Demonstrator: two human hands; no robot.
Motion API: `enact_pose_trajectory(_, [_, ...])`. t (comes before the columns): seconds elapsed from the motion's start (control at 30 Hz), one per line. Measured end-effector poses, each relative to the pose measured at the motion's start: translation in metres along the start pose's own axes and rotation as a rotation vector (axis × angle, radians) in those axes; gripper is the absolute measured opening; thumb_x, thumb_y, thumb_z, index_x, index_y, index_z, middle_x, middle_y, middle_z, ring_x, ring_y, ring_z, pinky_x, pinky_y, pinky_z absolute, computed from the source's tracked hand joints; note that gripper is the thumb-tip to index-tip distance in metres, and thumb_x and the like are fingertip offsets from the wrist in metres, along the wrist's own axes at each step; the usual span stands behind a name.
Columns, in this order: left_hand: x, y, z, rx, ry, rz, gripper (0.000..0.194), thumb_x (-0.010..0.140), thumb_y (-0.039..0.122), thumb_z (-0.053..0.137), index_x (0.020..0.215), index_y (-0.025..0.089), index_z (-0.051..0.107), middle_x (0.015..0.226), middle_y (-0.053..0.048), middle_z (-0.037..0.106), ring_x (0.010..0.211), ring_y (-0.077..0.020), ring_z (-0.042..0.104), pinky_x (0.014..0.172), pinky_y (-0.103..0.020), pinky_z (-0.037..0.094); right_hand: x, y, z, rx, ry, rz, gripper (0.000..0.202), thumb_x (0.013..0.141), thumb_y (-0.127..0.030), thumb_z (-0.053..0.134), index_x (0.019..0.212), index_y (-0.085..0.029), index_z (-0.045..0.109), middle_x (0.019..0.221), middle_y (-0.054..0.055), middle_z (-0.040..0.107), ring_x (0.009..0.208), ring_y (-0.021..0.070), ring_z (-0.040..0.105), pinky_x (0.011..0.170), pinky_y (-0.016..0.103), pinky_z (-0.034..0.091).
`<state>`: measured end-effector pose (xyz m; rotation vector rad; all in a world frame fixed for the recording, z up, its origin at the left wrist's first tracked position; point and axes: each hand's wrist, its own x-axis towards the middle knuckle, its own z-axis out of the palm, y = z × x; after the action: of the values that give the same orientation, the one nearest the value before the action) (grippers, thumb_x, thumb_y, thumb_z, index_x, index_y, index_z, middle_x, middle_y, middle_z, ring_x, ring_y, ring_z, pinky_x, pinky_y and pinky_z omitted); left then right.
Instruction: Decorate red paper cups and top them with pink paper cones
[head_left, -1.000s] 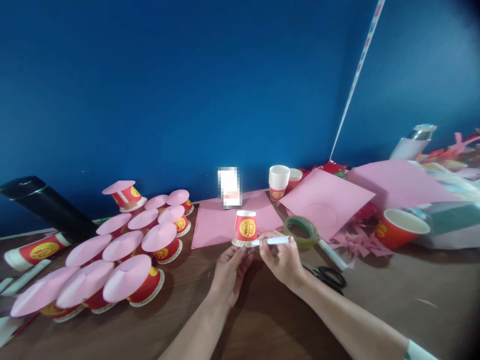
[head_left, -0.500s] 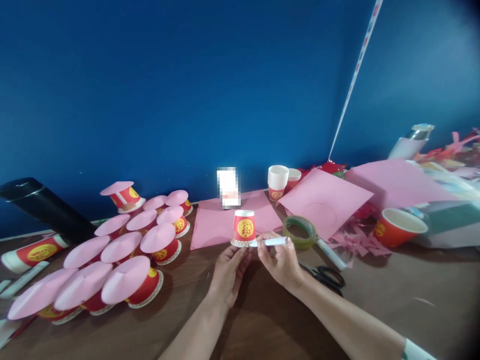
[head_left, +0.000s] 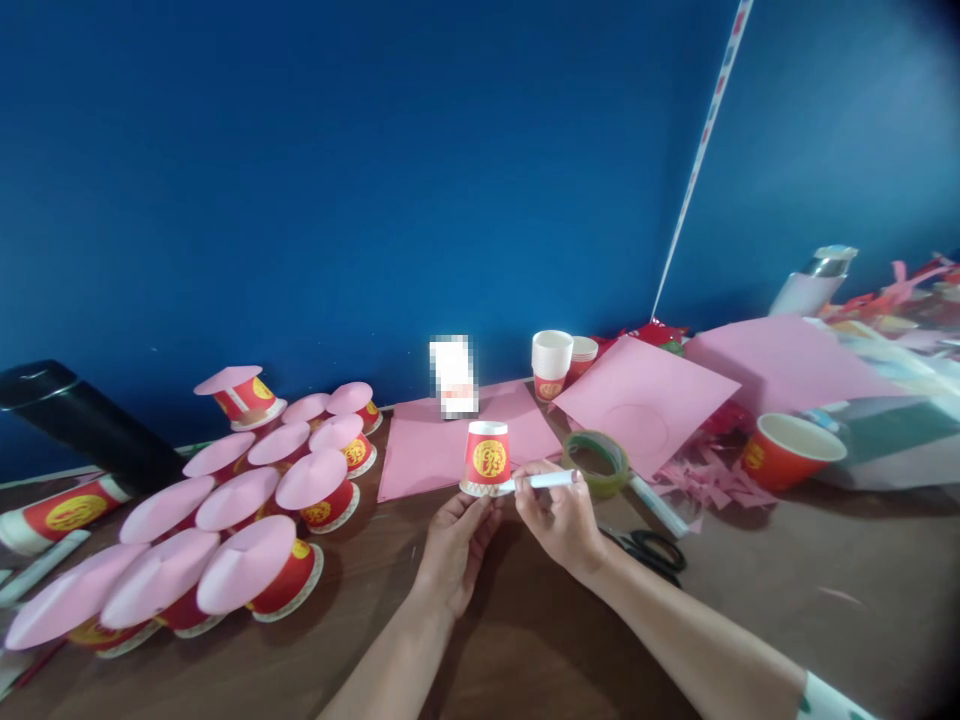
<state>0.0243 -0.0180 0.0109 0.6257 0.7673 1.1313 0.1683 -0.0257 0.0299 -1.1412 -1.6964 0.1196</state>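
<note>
A red paper cup with a yellow emblem is upside down in front of me, its patterned rim at the bottom. My left hand grips that rim from below with thumb and fingers. Between the fingers of my right hand is a white marker pen, held nearly level. Its tip meets the right side of the cup's rim, where a zigzag pattern shows. Behind the cup lie pink paper sheets, with a blurred-out bright upright object on them.
At left stand several red cups with pink paper cones, beside a black flask. Rightward are a tape roll, scissors, stacked cups, an orange-red cup, pink paper and paper shreds.
The view has shifted slightly, so the surroundings sit a little further left. Both hands, the cup and the marker pen keep almost the same position.
</note>
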Motion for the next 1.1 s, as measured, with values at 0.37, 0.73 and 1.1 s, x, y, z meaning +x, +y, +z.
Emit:
enact_pose_trajectory(0.37, [-0.0005,-0.0009,0.0005,-0.008,0.014,-0.007,0.017,0.069,0.019,0.07,0.083,0.01,0.066,0.081,-0.007,0.066,0.075,-0.0102,0.061,0.072,-0.018,0.05,0.0022,-0.001,-0.002,-0.011,0.039,-0.006,0.012,0.084,-0.021,0.046,0.079,-0.018,0.056,0.072,0.003,0.065,0.066,0.0149,0.06,0.068,0.025,0.047])
enact_pose_trajectory(0.73, [-0.0011,-0.0015,-0.0007,-0.018,0.019,0.003,0.017,0.068,0.017,0.07,0.083,0.01,0.066,0.082,-0.007,0.066,0.078,-0.0116,0.062,0.073,-0.019,0.051,0.0026,-0.0013,-0.0032,-0.025,0.006,0.011,0.015,0.085,-0.022,0.044,0.076,-0.018,0.056,0.069,0.002,0.064,0.063,0.0143,0.058,0.066,0.024,0.045])
enact_pose_trajectory(1.1, [0.0001,-0.0003,-0.0003,-0.04,0.034,0.007,0.014,0.069,0.013,0.069,0.081,0.01,0.064,0.085,-0.007,0.066,0.078,-0.0106,0.062,0.073,-0.018,0.051,-0.0001,0.0007,-0.002,0.003,-0.024,0.043,0.015,0.084,-0.023,0.046,0.075,-0.018,0.057,0.068,0.002,0.062,0.063,0.0149,0.056,0.066,0.026,0.042])
